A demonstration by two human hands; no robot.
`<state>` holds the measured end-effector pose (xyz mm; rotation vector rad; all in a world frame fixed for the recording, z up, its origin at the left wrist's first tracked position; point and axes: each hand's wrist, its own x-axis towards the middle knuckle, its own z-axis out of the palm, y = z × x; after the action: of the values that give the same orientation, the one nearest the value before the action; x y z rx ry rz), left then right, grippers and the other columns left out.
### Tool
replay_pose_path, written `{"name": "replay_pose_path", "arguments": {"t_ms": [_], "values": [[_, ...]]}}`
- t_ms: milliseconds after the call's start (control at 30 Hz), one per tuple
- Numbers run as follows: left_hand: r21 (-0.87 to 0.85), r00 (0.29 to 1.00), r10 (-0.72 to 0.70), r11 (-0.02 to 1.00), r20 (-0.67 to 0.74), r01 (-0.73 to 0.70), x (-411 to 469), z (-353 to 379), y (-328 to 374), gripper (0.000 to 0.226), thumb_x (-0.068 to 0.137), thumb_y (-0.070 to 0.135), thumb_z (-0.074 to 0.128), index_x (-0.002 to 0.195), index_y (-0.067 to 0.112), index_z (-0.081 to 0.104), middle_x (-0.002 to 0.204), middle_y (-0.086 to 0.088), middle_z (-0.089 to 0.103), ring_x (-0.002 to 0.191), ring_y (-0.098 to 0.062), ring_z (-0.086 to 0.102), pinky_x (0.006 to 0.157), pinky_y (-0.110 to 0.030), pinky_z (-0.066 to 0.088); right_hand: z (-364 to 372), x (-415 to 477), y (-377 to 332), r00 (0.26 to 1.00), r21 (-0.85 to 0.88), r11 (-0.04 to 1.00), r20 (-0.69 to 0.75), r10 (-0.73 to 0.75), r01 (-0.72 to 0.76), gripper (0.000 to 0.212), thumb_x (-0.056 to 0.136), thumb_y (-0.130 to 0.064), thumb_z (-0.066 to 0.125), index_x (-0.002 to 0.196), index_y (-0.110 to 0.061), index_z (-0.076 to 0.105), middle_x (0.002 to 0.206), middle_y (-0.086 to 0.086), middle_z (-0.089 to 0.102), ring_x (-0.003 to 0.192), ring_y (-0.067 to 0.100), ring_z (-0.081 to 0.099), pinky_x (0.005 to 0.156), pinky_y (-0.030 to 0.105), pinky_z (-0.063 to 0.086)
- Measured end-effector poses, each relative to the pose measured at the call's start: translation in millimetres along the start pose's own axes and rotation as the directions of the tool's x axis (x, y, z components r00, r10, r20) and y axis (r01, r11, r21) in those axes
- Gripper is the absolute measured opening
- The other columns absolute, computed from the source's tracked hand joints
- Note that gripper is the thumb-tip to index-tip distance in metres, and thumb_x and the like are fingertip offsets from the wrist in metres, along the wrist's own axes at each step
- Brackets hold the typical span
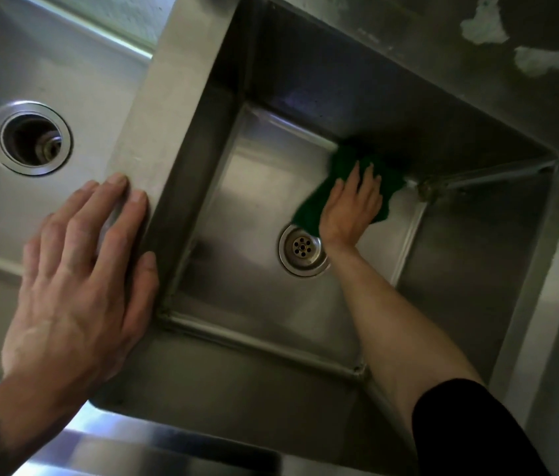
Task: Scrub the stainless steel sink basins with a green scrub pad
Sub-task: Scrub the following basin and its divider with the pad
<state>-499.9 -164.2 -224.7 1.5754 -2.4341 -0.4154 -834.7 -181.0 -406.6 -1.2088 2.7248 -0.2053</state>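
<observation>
Head view: right hand [352, 207] flat, grip wide, pressing green scrub pad [341, 161] onto right basin [322, 84] floor against far wall; pad's long axis slanting near-left to far-right; drain [302, 249] just near-left; left hand [78, 276] spread on divider [154, 108], well apart.

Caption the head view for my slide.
Right hand presses green scrub pad inside the basin; left hand rests on the divider.
</observation>
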Motion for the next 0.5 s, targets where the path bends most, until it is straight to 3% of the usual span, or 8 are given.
{"name": "replay_pose_path", "arguments": {"t_ms": [67, 100, 167, 233, 300, 400, 467, 500], "values": [[-0.004, 1.000, 0.008, 1.000, -0.006, -0.008, 0, 0, -1, 0.057, 0.109, 0.031, 0.044, 0.161, 0.007, 0.042, 0.168, -0.018, 0.037, 0.153, -0.046, 0.038, 0.120, -0.067, 0.035, 4, -7, -10, 0.964, 0.007, 0.966, 0.069, -0.258, 0.258, 0.050, 0.112, -0.032, 0.034, 0.159, -0.014, 0.039, 0.167, 0.014, 0.033, 0.156, 0.034, 0.026, 0.127, 0.051, 0.017], [0.001, 1.000, 0.009, 1.000, -0.004, -0.009, 0, 1, -2, 0.057, 0.109, 0.031, 0.043, 0.161, 0.007, 0.041, 0.169, -0.018, 0.036, 0.153, -0.046, 0.037, 0.121, -0.067, 0.034, 4, -7, -6, 0.912, 0.023, 0.918, 0.104, -0.397, 0.397, 0.050, 0.112, -0.030, 0.037, 0.158, -0.013, 0.040, 0.165, 0.015, 0.035, 0.155, 0.034, 0.028, 0.127, 0.051, 0.018], [-0.001, 1.000, 0.009, 1.000, 0.015, -0.009, -1, 2, -4, 0.058, 0.110, 0.033, 0.040, 0.163, 0.008, 0.040, 0.170, -0.018, 0.033, 0.154, -0.046, 0.036, 0.121, -0.068, 0.034, -2, 2, 18, 0.825, 0.054, 0.838, 0.153, -0.544, 0.542, 0.048, 0.111, -0.024, 0.042, 0.158, -0.012, 0.042, 0.165, 0.015, 0.036, 0.155, 0.034, 0.028, 0.128, 0.052, 0.020], [-0.005, 1.000, 0.004, 1.000, 0.006, -0.004, 0, 2, -4, 0.058, 0.110, 0.032, 0.042, 0.163, 0.008, 0.039, 0.170, -0.018, 0.034, 0.154, -0.046, 0.036, 0.120, -0.068, 0.034, -9, 6, 48, 0.878, 0.020, 0.887, 0.134, -0.459, 0.460, 0.047, 0.111, -0.020, 0.043, 0.156, -0.009, 0.043, 0.164, 0.017, 0.035, 0.154, 0.036, 0.030, 0.127, 0.054, 0.023], [-0.003, 1.000, 0.000, 1.000, 0.000, 0.000, -1, 2, -2, 0.058, 0.109, 0.031, 0.044, 0.162, 0.008, 0.040, 0.169, -0.018, 0.035, 0.152, -0.047, 0.038, 0.120, -0.067, 0.035, -17, 3, 73, 0.974, -0.022, 0.976, 0.069, -0.214, 0.216, 0.046, 0.112, -0.020, 0.040, 0.155, -0.005, 0.043, 0.164, 0.019, 0.035, 0.154, 0.037, 0.030, 0.126, 0.054, 0.024], [0.004, 1.000, 0.006, 1.000, -0.004, -0.006, 0, -1, 1, 0.058, 0.109, 0.029, 0.046, 0.162, 0.007, 0.041, 0.168, -0.019, 0.037, 0.152, -0.046, 0.039, 0.119, -0.063, 0.033, -15, -6, 60, 0.998, -0.001, 0.998, -0.009, 0.069, -0.069, 0.047, 0.113, -0.024, 0.036, 0.156, -0.006, 0.043, 0.165, 0.018, 0.035, 0.154, 0.036, 0.030, 0.125, 0.051, 0.023], [0.005, 1.000, 0.015, 1.000, -0.007, -0.015, 0, -2, 1, 0.058, 0.108, 0.029, 0.046, 0.161, 0.006, 0.041, 0.168, -0.019, 0.037, 0.153, -0.046, 0.039, 0.118, -0.063, 0.033, -9, -11, 29, 0.996, 0.015, 0.996, -0.022, 0.090, -0.089, 0.050, 0.112, -0.031, 0.034, 0.158, -0.011, 0.041, 0.166, 0.015, 0.033, 0.155, 0.034, 0.028, 0.125, 0.052, 0.022], [0.004, 1.000, 0.017, 1.000, -0.009, -0.017, 0, -1, 0, 0.058, 0.108, 0.029, 0.046, 0.161, 0.007, 0.041, 0.168, -0.019, 0.037, 0.153, -0.045, 0.038, 0.118, -0.063, 0.033, -4, -15, 14, 1.000, 0.006, 1.000, -0.009, 0.027, -0.027, 0.052, 0.112, -0.035, 0.034, 0.158, -0.013, 0.041, 0.167, 0.014, 0.033, 0.155, 0.034, 0.027, 0.126, 0.053, 0.021]]}}
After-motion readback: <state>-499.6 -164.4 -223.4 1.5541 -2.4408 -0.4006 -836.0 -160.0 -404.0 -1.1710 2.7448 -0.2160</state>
